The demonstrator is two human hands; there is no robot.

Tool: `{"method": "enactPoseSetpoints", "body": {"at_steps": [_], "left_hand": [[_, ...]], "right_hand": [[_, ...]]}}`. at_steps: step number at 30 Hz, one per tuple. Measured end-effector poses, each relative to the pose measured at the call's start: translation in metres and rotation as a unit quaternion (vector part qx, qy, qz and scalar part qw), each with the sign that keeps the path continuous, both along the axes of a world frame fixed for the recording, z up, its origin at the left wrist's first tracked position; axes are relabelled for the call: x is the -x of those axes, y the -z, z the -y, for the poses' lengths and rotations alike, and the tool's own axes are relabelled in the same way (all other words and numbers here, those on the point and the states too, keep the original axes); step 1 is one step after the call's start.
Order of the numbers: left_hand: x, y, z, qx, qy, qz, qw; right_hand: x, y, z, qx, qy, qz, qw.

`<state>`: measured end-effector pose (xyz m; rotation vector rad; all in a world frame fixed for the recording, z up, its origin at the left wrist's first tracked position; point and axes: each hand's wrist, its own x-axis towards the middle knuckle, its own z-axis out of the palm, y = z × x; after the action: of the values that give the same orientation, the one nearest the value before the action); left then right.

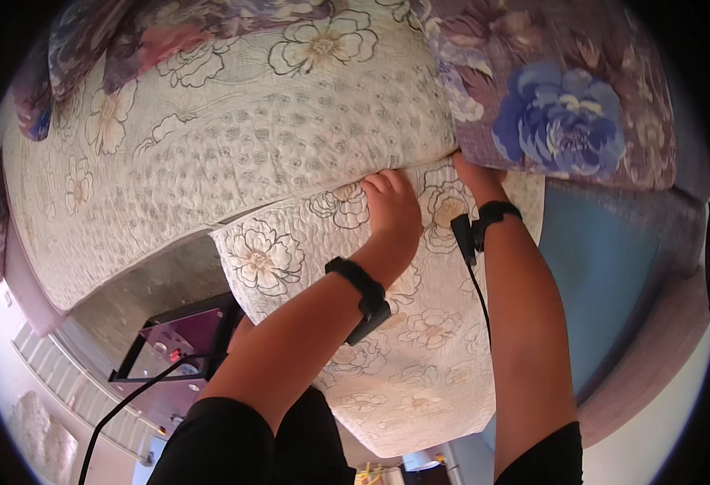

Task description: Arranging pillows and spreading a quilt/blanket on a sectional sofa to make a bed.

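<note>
A cream quilted cover with outlined flowers (409, 327) stretches from a seam in front of me down past my arms. My left hand (392, 203) rests on it, fingertips at the front edge of another quilted cover (282, 130) that lies over the sofa seat. Whether those fingers grip the fabric is unclear. My right hand (479, 179) reaches to the same seam farther right, beside a purple floral cushion (564, 115). Its fingertips are hidden at the cushion's lower edge. Each wrist wears a black strap with a small device.
A blue seat surface (597, 273) shows at the right, bordered by a grey-mauve sofa edge (652, 364). A dark-framed glass-topped table (179, 345) stands at lower left. More floral cushions (167, 42) lie at upper left. Black cables (118, 406) run near both arms.
</note>
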<state>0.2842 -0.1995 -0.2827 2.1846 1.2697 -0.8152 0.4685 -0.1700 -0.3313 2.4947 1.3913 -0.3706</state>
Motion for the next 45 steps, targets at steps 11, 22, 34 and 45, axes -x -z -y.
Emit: {"method": "enactPoseSetpoints", "body": {"at_steps": [11, 22, 34, 45], "left_hand": [[-0.005, 0.024, -0.033, 0.056, 0.009, 0.231, 0.971], [-0.023, 0.025, -0.052, 0.183, -0.029, 0.206, 0.961], [-0.016, 0.03, -0.045, 0.103, -0.041, 0.245, 0.963], [0.094, 0.013, 0.042, -0.219, 0.018, 0.325, 0.92]], "right_hand": [[-0.032, -0.012, 0.049, -0.282, -0.257, -0.067, 0.922], [-0.039, -0.024, 0.017, -0.071, -0.239, -0.082, 0.965], [-0.067, -0.011, 0.003, 0.113, -0.155, -0.142, 0.971], [-0.064, 0.017, 0.02, -0.016, -0.245, 0.083, 0.966]]}}
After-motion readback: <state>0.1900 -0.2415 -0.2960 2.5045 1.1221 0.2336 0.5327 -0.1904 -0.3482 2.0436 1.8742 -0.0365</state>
